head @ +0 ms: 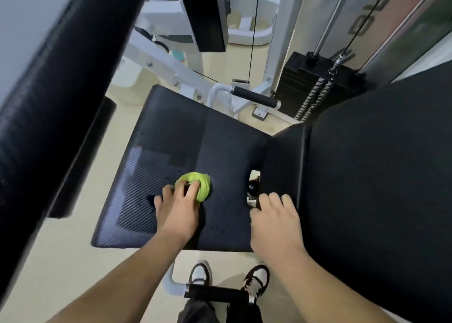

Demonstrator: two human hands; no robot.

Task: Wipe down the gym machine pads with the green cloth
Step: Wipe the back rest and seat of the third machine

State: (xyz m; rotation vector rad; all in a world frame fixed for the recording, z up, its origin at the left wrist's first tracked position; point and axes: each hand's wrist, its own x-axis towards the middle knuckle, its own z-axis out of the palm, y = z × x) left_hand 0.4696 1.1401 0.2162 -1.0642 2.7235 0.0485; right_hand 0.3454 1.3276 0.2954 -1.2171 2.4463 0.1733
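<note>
A bunched green cloth (199, 184) lies on the black seat pad (176, 136) of the gym machine, near the pad's middle front. My left hand (177, 209) grips the cloth from the near side and presses it onto the pad. Small water drops glisten on the pad to the cloth's right. My right hand (274, 221) rests at the seat's right edge, against the black back pad (379, 175), its fingers curled over the gap between the two pads.
A long black padded arm (49, 82) crosses the left of the view. Behind the seat are a black-gripped handle (254, 97), the white frame and the weight stack (310, 90). Below are my shoes (254, 281) and another black grip (217, 294) on the beige floor.
</note>
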